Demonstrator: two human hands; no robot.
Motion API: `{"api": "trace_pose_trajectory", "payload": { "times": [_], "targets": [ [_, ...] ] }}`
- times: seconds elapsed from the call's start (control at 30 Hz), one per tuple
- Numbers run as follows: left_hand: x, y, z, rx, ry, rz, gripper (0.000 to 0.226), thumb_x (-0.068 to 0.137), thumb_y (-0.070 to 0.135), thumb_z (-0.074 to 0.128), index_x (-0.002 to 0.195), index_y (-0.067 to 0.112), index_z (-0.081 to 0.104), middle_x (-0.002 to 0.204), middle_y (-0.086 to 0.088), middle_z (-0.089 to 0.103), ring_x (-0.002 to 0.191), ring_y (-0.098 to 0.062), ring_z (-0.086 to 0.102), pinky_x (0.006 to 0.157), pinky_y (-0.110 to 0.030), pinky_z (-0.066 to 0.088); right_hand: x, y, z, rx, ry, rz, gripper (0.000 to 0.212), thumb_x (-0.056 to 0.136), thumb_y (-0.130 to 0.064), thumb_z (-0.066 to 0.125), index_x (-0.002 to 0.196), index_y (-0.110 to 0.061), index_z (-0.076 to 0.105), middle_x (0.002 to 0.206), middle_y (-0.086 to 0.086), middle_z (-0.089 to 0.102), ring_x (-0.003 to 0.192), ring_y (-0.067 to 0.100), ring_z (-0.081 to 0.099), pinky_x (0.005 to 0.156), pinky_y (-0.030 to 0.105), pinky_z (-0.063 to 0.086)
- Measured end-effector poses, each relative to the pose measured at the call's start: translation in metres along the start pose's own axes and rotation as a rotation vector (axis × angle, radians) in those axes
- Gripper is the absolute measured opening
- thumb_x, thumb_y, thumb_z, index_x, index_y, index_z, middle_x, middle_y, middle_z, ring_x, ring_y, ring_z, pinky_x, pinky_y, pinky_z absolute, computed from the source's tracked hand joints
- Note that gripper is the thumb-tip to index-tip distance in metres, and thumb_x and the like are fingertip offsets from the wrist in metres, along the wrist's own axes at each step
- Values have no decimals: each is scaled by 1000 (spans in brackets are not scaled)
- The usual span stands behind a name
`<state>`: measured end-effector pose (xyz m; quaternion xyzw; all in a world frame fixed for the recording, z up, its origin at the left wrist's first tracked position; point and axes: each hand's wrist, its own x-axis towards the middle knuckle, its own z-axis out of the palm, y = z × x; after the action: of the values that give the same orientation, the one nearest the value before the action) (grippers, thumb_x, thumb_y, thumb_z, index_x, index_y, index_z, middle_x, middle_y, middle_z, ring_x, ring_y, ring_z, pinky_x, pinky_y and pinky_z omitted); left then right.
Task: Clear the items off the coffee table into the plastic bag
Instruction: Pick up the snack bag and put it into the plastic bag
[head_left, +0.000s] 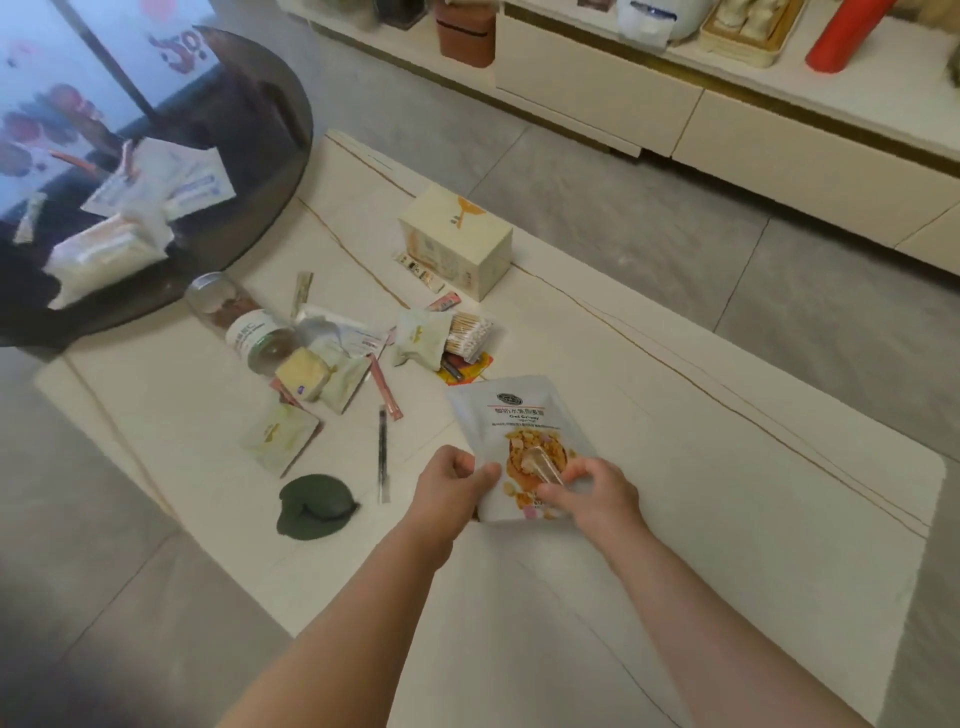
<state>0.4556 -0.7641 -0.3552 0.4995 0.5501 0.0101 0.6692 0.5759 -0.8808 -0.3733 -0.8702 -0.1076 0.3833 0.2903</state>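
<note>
holding the oat pouch (511, 431) at its near end, our left hand (451, 483) pinches one edge and our right hand (597, 491) curls over the front, on the table (727, 519). left of this grip lies a green pouch (314, 503); beyond, scattered sachets, a jar (244, 325), a cream box (457, 241).

One jar (244, 325), one box (457, 239), one pouch (511, 421)

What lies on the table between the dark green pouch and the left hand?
In the head view, only a thin dark stick sachet lies between the green pouch and the left hand; otherwise bare tabletop.
</note>
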Motion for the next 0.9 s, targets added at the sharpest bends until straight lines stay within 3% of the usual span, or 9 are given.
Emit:
{"api": "trace_pose_trajectory", "payload": {
  "times": [0.1, 0.23, 0.3, 0.37, 0.43, 0.53, 0.63, 0.77, 0.9],
  "targets": [
    [-37, 2, -40, -71, 7, 0, 24, 89, 15, 66, 81, 13, 43, 107, -24, 65, 100, -37, 66, 84, -48, 53, -32, -23, 6, 118, -106, -3, 30, 68, -23, 82, 68, -24, 52, 107, 5, 63, 96, 22, 60, 76, 27, 43],
    [-95, 0, -92, -190, 80, 39, 22, 89, 13, 66, 83, 12, 45, 82, -6, 59, 80, -23, 61, 64, -30, 47, -87, -62, 12, 164, -262, -52, 28, 76, -17, 77, 77, -19, 49, 80, 0, 63, 70, 11, 56, 60, 21, 36],
    [-127, -3, -114, -259, 119, 27, 20, 88, 9, 65, 101, 5, 50, 89, -7, 68, 83, -23, 66, 71, -34, 53, -116, -80, 14, 126, -290, -122, 29, 76, -16, 77, 76, -18, 48, 77, -2, 62, 69, 10, 56, 60, 22, 37],
    [-160, -9, -137, -351, 141, 16, 45, 87, 4, 66, 126, 5, 44, 103, -14, 72, 94, -30, 69, 87, -44, 54, -144, -97, 20, 80, -310, -210, 29, 75, -16, 77, 73, -19, 48, 85, 3, 64, 76, 17, 59, 62, 26, 40],
    [-188, -17, -156, -428, 133, 10, 65, 84, -2, 65, 139, 9, 33, 110, -15, 71, 100, -32, 68, 91, -46, 53, -168, -112, 26, 9, -330, -302, 30, 74, -17, 77, 72, -21, 48, 94, 8, 61, 82, 20, 57, 59, 25, 40],
    [-230, -32, -182, -478, 188, -12, 62, 80, -6, 62, 137, 7, 41, 115, -13, 69, 103, -32, 68, 86, -42, 57, -207, -135, 44, -112, -402, -436, 25, 76, -20, 76, 79, -23, 52, 103, 7, 53, 82, 13, 53, 58, 18, 37],
    [-265, -59, -208, -713, 308, -34, 57, 75, 19, 68, 128, 12, 51, 112, -11, 71, 100, -32, 69, 85, -45, 57, -245, -151, 75, -215, -485, -566, 20, 81, -22, 73, 92, -21, 55, 107, 4, 50, 81, 6, 49, 59, 14, 35],
    [-305, -105, -242, -943, 556, -90, 42, 94, 39, 55, 126, 12, 49, 110, -14, 71, 92, -33, 70, 78, -46, 58, -295, -164, 129, -279, -614, -659, 18, 85, -26, 68, 98, -21, 57, 108, 3, 50, 81, 5, 54, 60, 11, 40],
    [-352, -162, -275, -1090, 741, -82, 37, 99, 29, 48, 130, 9, 50, 113, -17, 69, 97, -35, 68, 77, -45, 57, -353, -165, 187, -313, -794, -686, 6, 88, -27, 64, 94, -25, 62, 101, 5, 63, 82, 15, 68, 65, 28, 58]
  ]
}}
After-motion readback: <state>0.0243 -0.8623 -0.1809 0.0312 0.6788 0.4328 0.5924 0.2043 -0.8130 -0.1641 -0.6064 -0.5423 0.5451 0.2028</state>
